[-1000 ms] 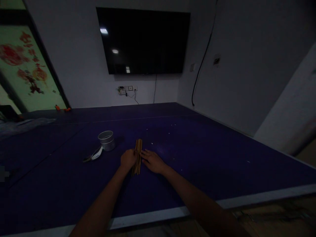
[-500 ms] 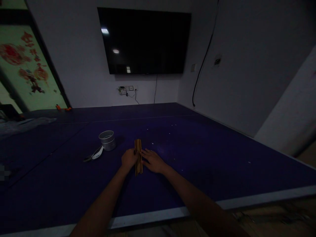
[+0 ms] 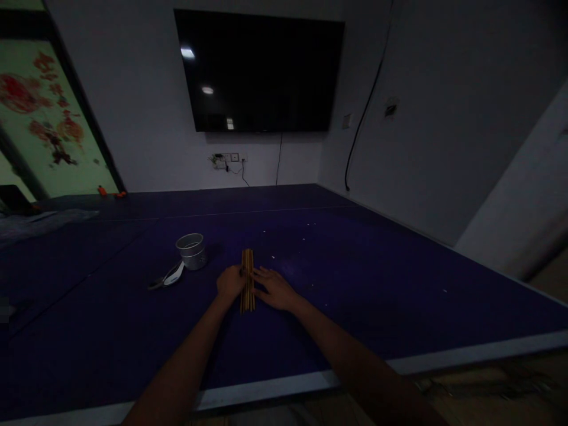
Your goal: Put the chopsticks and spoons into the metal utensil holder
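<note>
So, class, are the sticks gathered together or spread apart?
Gathered: the sticks run side by side in one narrow bundle between the left hand and the right hand.

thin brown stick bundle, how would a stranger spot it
Below the large black wall screen spreads a purple surface. There, between left hand and right hand, is the thin brown stick bundle: slender parallel pieces, unlike the round silver metal cup.

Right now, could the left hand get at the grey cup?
Probably yes: only bare purple surface shows between the left hand and the grey cup, though that hand touches the sticks.
</note>
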The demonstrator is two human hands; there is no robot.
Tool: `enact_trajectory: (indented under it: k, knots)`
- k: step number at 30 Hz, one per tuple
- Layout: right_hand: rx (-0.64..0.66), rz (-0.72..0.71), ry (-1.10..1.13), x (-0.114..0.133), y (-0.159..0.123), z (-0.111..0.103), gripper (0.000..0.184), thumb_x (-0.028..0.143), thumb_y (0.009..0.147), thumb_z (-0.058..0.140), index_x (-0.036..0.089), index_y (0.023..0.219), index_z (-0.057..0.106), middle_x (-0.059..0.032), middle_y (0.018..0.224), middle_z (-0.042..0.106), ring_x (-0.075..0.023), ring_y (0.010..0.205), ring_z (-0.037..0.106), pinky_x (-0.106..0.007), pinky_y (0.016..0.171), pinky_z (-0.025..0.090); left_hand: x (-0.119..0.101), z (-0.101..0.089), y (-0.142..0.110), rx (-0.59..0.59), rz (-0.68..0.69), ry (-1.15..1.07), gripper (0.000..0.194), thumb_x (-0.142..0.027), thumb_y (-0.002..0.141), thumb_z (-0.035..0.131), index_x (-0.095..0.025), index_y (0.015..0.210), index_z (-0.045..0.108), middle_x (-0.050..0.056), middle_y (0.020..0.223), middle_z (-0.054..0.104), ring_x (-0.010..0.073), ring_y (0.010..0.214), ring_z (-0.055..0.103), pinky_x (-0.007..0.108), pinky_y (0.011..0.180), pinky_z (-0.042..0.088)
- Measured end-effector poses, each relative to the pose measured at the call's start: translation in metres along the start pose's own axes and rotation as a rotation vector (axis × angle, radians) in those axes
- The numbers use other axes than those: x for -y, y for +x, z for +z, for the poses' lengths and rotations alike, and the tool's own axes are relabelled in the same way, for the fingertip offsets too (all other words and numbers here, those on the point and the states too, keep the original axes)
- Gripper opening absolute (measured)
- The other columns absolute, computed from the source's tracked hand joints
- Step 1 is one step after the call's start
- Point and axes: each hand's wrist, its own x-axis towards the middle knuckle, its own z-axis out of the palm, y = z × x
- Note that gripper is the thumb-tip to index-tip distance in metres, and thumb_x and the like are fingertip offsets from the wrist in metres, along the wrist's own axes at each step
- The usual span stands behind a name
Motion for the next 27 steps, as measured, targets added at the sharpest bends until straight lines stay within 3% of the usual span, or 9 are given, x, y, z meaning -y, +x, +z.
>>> enact_trajectory:
  k: [16,22,27]
  knots:
    - [0.007,0.094,-0.015,0.006,0.007,0.002,0.050,0.038,0.086,0.041,0.022,0.133,0.038,-0.0079,0.139,0.038,-0.0256,0.129,0.029,-0.048,0.101,0.027,-0.002,-0.001,0.000,-0.005,-0.037,0.026,0.034,-0.033,0.085,0.036,-0.025,0.105,0.062,0.006,0.101,0.067,0.0179,0.093,0.062,0.023,0.071,0.044]
    - [-0.016,0.153,-0.053,0.016,0.015,-0.003,0.043,0.029,0.081,0.045,0.023,0.123,0.051,-0.0060,0.131,0.048,-0.0263,0.121,0.042,-0.047,0.098,0.032,0.000,0.000,0.001,-0.003,-0.032,0.032,0.036,-0.032,0.085,0.034,-0.024,0.107,0.061,0.007,0.102,0.066,0.0188,0.093,0.062,0.025,0.071,0.045]
    - [-0.039,0.155,-0.069,0.019,0.022,-0.004,0.031,0.026,0.082,0.044,0.024,0.108,0.062,-0.0051,0.117,0.060,-0.0235,0.108,0.054,-0.037,0.091,0.040,0.001,0.002,0.002,0.004,-0.018,0.020,0.037,-0.034,0.086,0.033,-0.025,0.108,0.061,0.007,0.101,0.067,0.0189,0.092,0.062,0.024,0.071,0.044]
